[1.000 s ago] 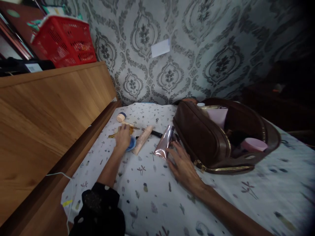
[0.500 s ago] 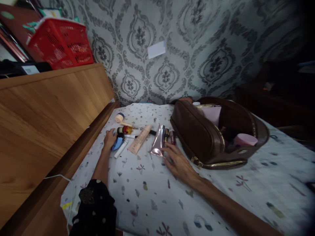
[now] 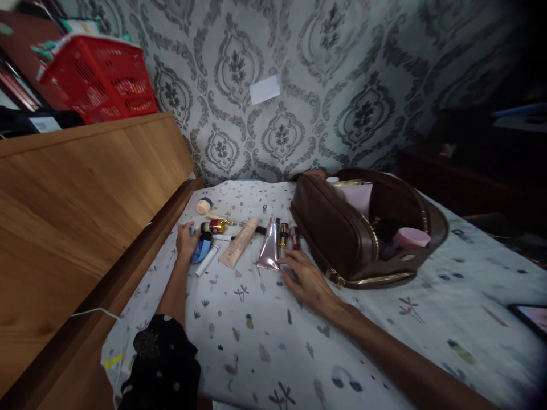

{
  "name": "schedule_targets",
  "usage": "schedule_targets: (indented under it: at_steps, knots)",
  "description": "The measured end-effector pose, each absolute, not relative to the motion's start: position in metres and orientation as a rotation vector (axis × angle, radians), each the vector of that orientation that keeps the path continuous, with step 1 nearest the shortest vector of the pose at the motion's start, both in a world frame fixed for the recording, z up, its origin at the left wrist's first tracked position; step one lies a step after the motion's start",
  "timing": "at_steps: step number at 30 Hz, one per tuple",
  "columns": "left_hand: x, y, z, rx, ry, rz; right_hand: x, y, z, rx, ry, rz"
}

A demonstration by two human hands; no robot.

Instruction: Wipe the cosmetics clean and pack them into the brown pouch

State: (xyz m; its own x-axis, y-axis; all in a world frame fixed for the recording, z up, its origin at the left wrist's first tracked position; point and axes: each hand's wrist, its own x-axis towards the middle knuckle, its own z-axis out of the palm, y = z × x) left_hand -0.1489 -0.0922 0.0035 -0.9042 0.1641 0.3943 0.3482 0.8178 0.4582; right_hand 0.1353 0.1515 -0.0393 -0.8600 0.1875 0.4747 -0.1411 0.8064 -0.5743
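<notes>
My left hand (image 3: 187, 242) is at the left of a row of cosmetics, its fingers curled on the edge of a blue curved item (image 3: 201, 251) whose kind I cannot make out. Beside it lie a small bottle with a red and gold body (image 3: 217, 226), a white slim tube (image 3: 207, 261) and a beige squeeze tube (image 3: 239, 244). My right hand (image 3: 305, 279) rests palm down with fingers apart. Its fingertips are at the lower end of a shiny pink squeeze tube (image 3: 269, 245). A gold-and-black lipstick (image 3: 284, 234) and a dark red tube (image 3: 294, 238) lie just beyond.
A brown open bag (image 3: 333, 228) stands at the right, with a pink round item (image 3: 411, 237) inside. A round-headed beige item (image 3: 204, 206) lies at the back left. A wooden board (image 3: 98, 188) borders the left, with a red basket (image 3: 106, 74) above. A phone-like device (image 3: 534, 316) shows far right.
The view has shifted slightly, and more of the device at the right edge shows. Both hands stay at nearly the same places beside the cosmetics.
</notes>
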Motion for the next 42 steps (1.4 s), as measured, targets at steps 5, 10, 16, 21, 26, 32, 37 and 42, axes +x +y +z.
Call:
schedule_targets:
  at_steps: [5, 10, 16, 21, 26, 32, 37, 42]
  knots:
    - [-0.138, -0.084, 0.021, -0.449, -2.575, -0.865, 0.138, 0.15, -0.031, -0.03, -2.502, 0.835]
    - [-0.119, -0.061, 0.034, -0.721, -2.555, -1.033, 0.139, 0.149, -0.029, -0.024, -2.484, 0.863]
    - [-0.065, -0.011, 0.027, -1.261, -2.617, -1.531, 0.139, 0.149, -0.03, -0.01, -2.348, 1.048]
    - [-0.015, 0.016, 0.015, -1.701, -2.646, -2.088, 0.139, 0.152, -0.027, -0.172, -2.249, 1.268]
    - [-0.012, 0.018, 0.014, -1.636, -2.675, -1.988, 0.138, 0.155, -0.026, -0.244, -2.316, 1.352]
    - [-0.016, 0.019, 0.013, -1.74, -2.633, -1.736, 0.14, 0.15, -0.02, -0.252, -2.401, 1.263]
    - [-0.003, 0.022, 0.018, -1.843, -2.538, -1.503, 0.143, 0.149, -0.019, -0.138, -2.385, 1.207]
    - [0.025, 0.025, 0.025, -1.572, -2.346, -1.351, 0.14, 0.148, -0.023, -0.172, -2.402, 1.117]
